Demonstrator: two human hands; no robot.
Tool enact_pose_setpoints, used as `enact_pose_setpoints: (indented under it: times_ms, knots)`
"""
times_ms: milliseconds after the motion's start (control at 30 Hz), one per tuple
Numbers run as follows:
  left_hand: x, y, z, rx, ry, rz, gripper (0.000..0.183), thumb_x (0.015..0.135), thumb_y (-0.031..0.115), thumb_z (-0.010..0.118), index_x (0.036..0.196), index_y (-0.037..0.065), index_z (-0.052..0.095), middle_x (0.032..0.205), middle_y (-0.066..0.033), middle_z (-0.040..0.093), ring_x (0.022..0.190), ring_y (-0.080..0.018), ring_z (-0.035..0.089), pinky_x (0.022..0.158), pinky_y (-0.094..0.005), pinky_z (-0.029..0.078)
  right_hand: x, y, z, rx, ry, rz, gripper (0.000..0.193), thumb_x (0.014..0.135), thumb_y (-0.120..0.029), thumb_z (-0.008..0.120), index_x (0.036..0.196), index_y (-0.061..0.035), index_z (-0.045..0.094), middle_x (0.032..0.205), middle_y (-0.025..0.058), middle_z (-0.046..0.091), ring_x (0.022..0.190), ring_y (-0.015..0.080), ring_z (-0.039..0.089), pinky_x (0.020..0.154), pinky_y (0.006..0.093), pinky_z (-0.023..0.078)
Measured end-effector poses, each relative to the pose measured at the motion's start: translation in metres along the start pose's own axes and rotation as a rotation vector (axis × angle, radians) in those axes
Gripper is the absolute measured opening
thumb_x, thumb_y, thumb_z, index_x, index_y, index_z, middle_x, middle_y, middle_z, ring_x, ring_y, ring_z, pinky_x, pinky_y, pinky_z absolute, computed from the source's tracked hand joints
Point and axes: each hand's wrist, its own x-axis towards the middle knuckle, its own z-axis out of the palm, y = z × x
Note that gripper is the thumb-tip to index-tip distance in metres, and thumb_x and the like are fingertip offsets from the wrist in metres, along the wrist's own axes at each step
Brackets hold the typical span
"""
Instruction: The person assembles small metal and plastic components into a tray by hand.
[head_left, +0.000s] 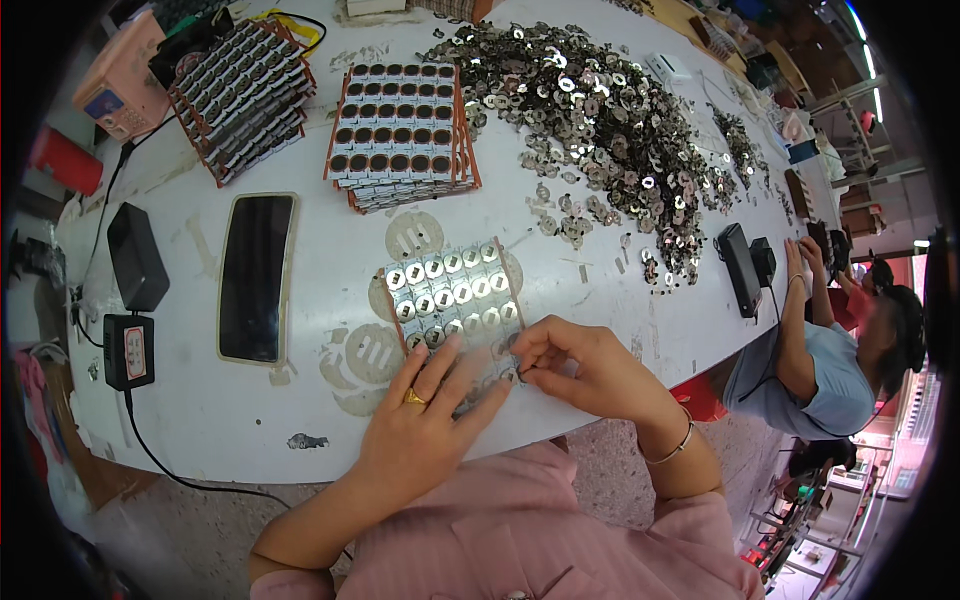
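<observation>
A panel (436, 284) with rows of small round silver metal pieces lies in front of me on the white table. My left hand (412, 428), a gold ring on one finger, rests over its near edge. Its fingers are spread and hold nothing; some are smeared by motion. At the panel's near right corner, the thumb and fingers of my right hand (592, 372) are pinched together. A small dark bit shows at those fingertips, too small to name. The fingers of both hands hide the panel's nearest rows.
A big heap of loose metal pieces (610, 115) spreads across the far right. Stacked panels with dark discs (400, 120) stand behind my panel, another stack (240, 100) farther left. A phone (257, 280) and black boxes (137, 257) lie left. A co-worker (820, 350) sits at right.
</observation>
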Motion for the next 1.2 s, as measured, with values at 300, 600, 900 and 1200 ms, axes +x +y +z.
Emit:
enact_pose_setpoints:
  times_ms: [300, 600, 900, 1200]
  knots:
    - [-0.002, -0.001, 0.001, -0.012, -0.005, -0.019, 0.048, 0.084, 0.008, 0.071, 0.129, 0.023, 0.075, 0.152, -0.0116, 0.058, 0.146, -0.0348, 0.050, 0.121, -0.0560, 0.039, -0.006, -0.001, 0.013, -0.289, 0.188, -0.134, 0.030, 0.090, 0.002, 0.079, 0.117, -0.0041, 0.069, 0.103, 0.0070, 0.064, 0.083, 0.0166, 0.068, 0.076, 0.0302, 0.058]
    - [-0.001, 0.000, -0.001, -0.029, -0.024, -0.020, 0.050, 0.084, 0.007, 0.070, 0.131, 0.023, 0.075, 0.154, -0.0119, 0.057, 0.145, -0.0357, 0.051, 0.121, -0.0558, 0.038, -0.024, 0.014, 0.034, -0.374, 0.315, -0.148, 0.023, 0.089, -0.001, 0.082, 0.109, -0.0021, 0.071, 0.104, 0.0093, 0.061, 0.084, 0.0203, 0.067, 0.071, 0.0306, 0.057]
    - [-0.005, 0.002, -0.005, -0.033, -0.067, -0.028, 0.053, 0.083, 0.018, 0.076, 0.136, 0.022, 0.071, 0.157, -0.0131, 0.054, 0.149, -0.0359, 0.046, 0.122, -0.0566, 0.036, -0.046, 0.017, 0.056, -0.806, 0.386, -0.308, 0.038, 0.085, -0.011, 0.086, 0.120, -0.0068, 0.073, 0.116, 0.0097, 0.063, 0.099, 0.0270, 0.059, 0.084, 0.0356, 0.054]
    - [-0.039, 0.012, -0.020, 0.170, -0.196, 0.172, 0.054, 0.085, 0.033, 0.078, 0.136, 0.019, 0.068, 0.155, -0.0098, 0.057, 0.145, -0.0296, 0.052, 0.120, -0.0511, 0.039, -0.006, 0.003, 0.016, -0.654, 0.420, -0.479, 0.044, 0.087, -0.017, 0.076, 0.130, -0.0102, 0.072, 0.137, 0.0091, 0.061, 0.108, 0.0326, 0.054, 0.098, 0.0453, 0.045]
